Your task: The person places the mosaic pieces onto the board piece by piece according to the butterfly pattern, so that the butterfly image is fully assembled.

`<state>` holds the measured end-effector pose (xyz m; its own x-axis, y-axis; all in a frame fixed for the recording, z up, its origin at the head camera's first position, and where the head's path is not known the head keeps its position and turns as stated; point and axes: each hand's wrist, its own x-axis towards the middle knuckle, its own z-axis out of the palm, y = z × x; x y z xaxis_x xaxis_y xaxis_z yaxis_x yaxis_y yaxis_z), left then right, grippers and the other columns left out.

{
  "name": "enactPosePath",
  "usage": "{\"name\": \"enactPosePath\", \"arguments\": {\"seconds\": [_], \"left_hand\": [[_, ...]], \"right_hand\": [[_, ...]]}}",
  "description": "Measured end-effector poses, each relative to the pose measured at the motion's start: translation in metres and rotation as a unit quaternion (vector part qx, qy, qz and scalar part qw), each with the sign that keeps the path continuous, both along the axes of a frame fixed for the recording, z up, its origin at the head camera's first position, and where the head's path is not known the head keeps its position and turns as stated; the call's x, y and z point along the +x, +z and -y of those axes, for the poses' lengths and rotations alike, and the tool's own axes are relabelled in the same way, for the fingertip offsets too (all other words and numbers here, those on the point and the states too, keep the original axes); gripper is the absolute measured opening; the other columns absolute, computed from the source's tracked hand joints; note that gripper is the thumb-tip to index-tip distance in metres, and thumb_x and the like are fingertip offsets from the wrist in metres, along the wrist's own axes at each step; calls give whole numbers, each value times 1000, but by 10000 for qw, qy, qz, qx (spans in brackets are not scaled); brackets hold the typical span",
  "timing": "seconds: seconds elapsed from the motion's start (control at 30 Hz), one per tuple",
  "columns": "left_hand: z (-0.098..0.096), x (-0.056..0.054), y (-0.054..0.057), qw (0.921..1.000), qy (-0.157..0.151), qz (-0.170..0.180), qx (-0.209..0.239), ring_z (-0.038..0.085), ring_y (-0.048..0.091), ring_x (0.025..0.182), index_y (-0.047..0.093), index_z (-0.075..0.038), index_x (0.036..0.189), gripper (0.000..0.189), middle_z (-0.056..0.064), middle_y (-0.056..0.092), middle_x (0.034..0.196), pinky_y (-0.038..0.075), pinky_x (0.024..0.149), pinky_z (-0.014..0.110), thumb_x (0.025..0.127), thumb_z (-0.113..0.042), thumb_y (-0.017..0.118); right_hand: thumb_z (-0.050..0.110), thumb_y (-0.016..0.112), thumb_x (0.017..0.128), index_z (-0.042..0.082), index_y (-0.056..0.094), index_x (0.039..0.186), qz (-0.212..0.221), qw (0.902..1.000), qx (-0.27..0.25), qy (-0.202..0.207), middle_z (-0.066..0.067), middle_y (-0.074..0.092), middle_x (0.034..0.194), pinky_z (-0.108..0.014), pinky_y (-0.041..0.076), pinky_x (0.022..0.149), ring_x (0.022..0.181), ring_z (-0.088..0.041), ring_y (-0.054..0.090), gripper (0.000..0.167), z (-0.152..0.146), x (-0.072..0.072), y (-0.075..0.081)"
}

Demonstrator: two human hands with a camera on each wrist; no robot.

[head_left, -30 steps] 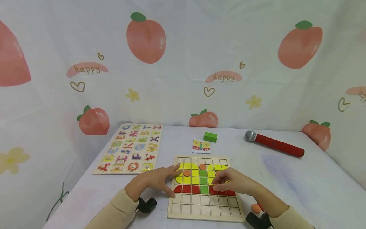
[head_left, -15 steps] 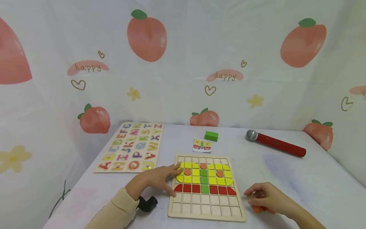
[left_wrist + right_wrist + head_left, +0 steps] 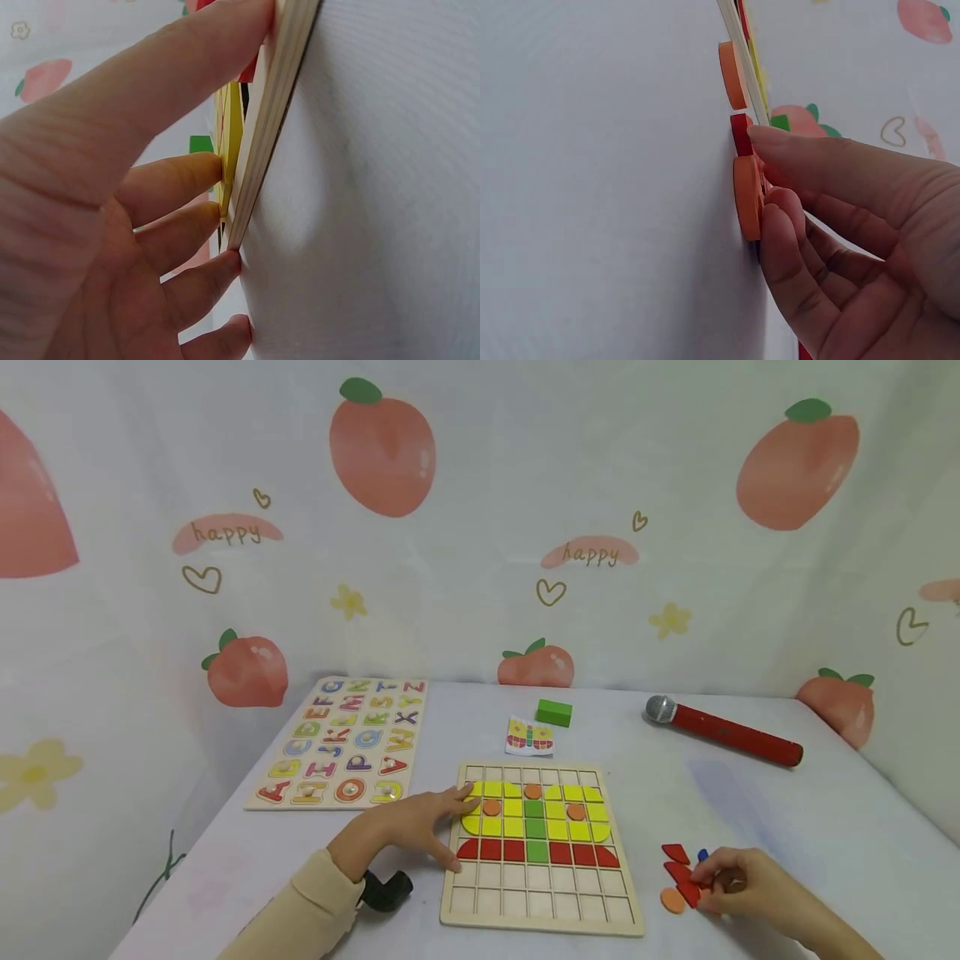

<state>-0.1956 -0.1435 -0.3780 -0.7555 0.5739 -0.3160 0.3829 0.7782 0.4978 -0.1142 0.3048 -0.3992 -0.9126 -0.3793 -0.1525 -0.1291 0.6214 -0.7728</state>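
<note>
A wooden grid board [image 3: 540,922] lies in front of me, with yellow [image 3: 579,829], red and green tiles and orange discs set in its squares as a butterfly shape. My left hand [image 3: 412,825] rests on its left edge, fingers spread; in the left wrist view the thumb [image 3: 187,60] lies along the board's side. To the right, my right hand [image 3: 753,889] is down at loose red pieces [image 3: 676,872], thumb and fingertips close together around them. I cannot tell whether it grips one. Beside them lie an orange disc [image 3: 672,900] and a small blue piece [image 3: 702,855].
Behind the board lie a butterfly pattern card [image 3: 530,737] and a green block [image 3: 553,712]. An alphabet puzzle board [image 3: 341,743] stands at the back left, and a red microphone [image 3: 727,732] lies at the back right. A black object [image 3: 387,892] sits by my left wrist.
My right hand has moved off the board's red row to the loose pieces on the right, uncovering several red ones and an orange disc. The left hand has stayed put.
</note>
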Motion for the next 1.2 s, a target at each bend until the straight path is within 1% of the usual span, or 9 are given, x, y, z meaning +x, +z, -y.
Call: {"name": "enactPosePath", "arguments": {"seconds": [0.17,0.23,0.37,0.47,0.53,0.63,0.73,0.9,1.2], "left_hand": [[0,0,1,10000,-37,0,5,27,20,144,37,-28,144,88,-4,17,157,24,114,52,68,-45,79],[0,0,1,10000,-63,-48,-1,27,20,144,37,-27,144,88,-3,17,157,23,114,52,69,-44,79],[1,1,0,10000,-67,-15,45,27,19,144,37,-28,144,88,-3,17,157,23,114,52,69,-43,79],[1,1,0,10000,-70,-5,54,27,19,144,36,-28,144,88,-3,17,157,23,114,52,69,-43,79],[0,1,0,9999,-87,-53,19,27,19,144,36,-28,144,88,-3,16,157,23,114,51,69,-43,79],[0,0,1,9999,-123,-87,16,27,19,144,36,-27,144,88,-3,16,157,23,114,52,69,-43,79],[0,0,0,9999,-136,-78,34,27,19,144,36,-26,144,88,-2,16,157,23,115,51,69,-43,79],[0,0,0,9999,-120,-45,44,28,19,144,37,-27,144,88,-2,17,157,23,115,51,69,-42,80],[0,-1,1,9998,-183,-91,49,28,19,144,36,-25,144,88,-1,17,157,23,115,51,70,-43,78]], "right_hand": [[24,76,76,-2,64,94,83,9997,180,-171,-3,56,81,-17,45,56,66,0,46,34,4,1,2],[25,77,75,-2,63,94,-90,9994,288,-193,-2,56,80,-17,44,55,65,1,46,35,6,2,2],[30,78,74,0,64,97,-161,9974,559,-436,-1,54,77,-17,43,55,65,0,46,40,8,3,2],[29,78,73,1,65,97,-296,9963,674,-445,0,53,76,-17,42,53,64,0,45,39,9,3,0],[28,78,74,2,66,96,-543,9958,660,-314,4,53,75,-17,42,52,63,1,44,36,10,3,-1],[24,77,74,4,66,90,-1106,9926,511,17,8,52,74,-17,41,50,62,2,44,27,11,3,-4],[22,77,75,9,66,85,-1364,9897,358,253,11,51,74,-17,41,50,62,2,45,20,11,3,-5],[24,76,76,11,64,83,-1188,9915,317,415,12,51,77,-17,42,51,64,3,46,19,12,2,-4],[26,75,76,10,68,94,-701,9955,395,491,8,50,78,-17,41,52,65,-1,45,25,22,-1,2]]}}
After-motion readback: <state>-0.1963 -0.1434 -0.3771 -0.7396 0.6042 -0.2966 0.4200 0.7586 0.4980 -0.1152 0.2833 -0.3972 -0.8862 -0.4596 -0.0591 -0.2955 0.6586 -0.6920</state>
